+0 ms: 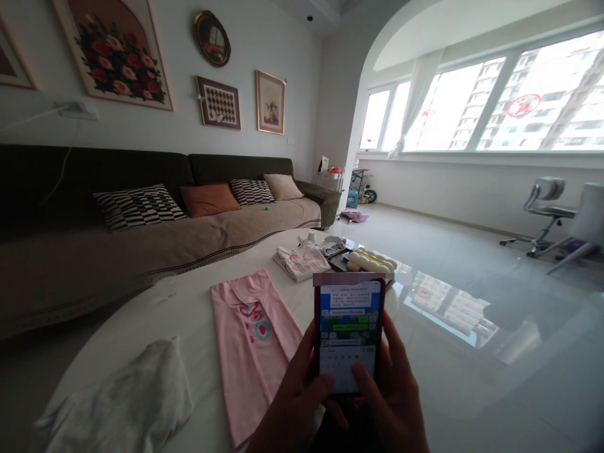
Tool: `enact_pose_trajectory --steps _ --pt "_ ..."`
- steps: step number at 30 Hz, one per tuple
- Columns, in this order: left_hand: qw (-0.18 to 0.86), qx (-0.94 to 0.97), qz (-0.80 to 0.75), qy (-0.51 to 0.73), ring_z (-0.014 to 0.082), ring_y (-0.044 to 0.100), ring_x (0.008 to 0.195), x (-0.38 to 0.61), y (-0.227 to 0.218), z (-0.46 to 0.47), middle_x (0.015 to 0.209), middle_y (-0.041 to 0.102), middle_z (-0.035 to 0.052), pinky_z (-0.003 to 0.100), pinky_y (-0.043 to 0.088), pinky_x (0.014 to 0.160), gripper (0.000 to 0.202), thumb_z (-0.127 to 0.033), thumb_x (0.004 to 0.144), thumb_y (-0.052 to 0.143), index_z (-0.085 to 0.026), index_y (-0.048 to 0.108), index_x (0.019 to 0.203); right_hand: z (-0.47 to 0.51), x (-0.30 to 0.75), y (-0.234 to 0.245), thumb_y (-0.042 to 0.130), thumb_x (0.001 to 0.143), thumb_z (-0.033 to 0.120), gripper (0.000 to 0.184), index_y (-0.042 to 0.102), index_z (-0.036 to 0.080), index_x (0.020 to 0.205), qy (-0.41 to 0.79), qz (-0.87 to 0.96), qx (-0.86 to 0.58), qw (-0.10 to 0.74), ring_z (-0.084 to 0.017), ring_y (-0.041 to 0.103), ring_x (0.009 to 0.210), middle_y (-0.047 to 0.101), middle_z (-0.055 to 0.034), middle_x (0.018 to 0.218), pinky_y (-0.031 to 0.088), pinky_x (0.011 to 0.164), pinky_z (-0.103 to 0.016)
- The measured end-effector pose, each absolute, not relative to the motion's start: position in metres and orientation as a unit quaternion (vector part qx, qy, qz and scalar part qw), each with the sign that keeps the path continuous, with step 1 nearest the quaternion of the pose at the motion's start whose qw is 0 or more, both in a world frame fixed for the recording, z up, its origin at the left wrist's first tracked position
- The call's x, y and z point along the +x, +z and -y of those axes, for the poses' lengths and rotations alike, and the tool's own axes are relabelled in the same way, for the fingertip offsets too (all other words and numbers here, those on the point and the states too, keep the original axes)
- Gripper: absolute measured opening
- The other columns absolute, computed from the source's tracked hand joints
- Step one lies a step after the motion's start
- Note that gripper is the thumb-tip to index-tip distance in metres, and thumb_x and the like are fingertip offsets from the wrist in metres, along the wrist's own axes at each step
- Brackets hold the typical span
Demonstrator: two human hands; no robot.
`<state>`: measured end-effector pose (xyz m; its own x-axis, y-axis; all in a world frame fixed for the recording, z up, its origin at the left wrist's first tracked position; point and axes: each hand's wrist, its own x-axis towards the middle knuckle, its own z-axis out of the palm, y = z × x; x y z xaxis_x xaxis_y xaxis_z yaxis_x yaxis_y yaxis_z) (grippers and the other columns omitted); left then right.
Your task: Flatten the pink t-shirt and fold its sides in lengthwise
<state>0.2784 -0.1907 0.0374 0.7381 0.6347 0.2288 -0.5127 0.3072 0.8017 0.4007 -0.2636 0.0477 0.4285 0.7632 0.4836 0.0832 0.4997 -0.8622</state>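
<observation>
A smartphone [349, 340] stands upright between my two hands, its lit screen showing a chat with a keyboard below. My left hand [302, 384] grips its left edge, the thumb over the lower left of the screen. Around the right edge wraps my right hand [394, 384], with its thumb on the keyboard area. Just left of the hands, a pink garment [240, 358] with a printed design lies folded lengthwise on the white table [189, 302]. A crumpled grey-white cloth [127, 402] is at the table's near left.
Behind the phone are a folded white garment [302, 258] and a dark tray [337, 261] with a pale, bumpy object [372, 260]. A long sofa [226, 233] with several cushions runs along the wall. An office chair [542, 214] stands at the right by the windows.
</observation>
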Motion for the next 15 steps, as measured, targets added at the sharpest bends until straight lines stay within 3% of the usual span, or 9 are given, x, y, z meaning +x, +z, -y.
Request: enact_pose_trajectory --steps 8,15 --pt "0.811 0.469 -0.01 0.348 0.0276 0.064 0.097 0.279 0.046 0.189 0.123 0.06 0.0103 0.022 0.058 0.051 0.076 -0.025 0.078 0.062 -0.033 0.026 0.144 0.264 0.398 0.053 0.054 0.089 0.026 0.063 0.024 0.038 0.144 0.243 0.471 -0.432 0.73 -0.022 0.057 0.116 0.052 -0.0044 0.137 0.052 0.088 -0.029" --pt "0.804 0.477 -0.054 0.351 0.0259 0.067 0.089 0.281 0.049 0.19 0.127 0.058 0.0115 0.021 0.057 0.048 0.065 -0.035 0.085 0.057 -0.034 0.028 0.143 0.265 0.39 0.052 0.056 0.088 0.028 0.067 0.021 0.038 0.144 0.221 0.444 -0.475 0.727 -0.022 0.06 0.111 0.054 -0.0051 0.134 0.054 0.082 -0.029"
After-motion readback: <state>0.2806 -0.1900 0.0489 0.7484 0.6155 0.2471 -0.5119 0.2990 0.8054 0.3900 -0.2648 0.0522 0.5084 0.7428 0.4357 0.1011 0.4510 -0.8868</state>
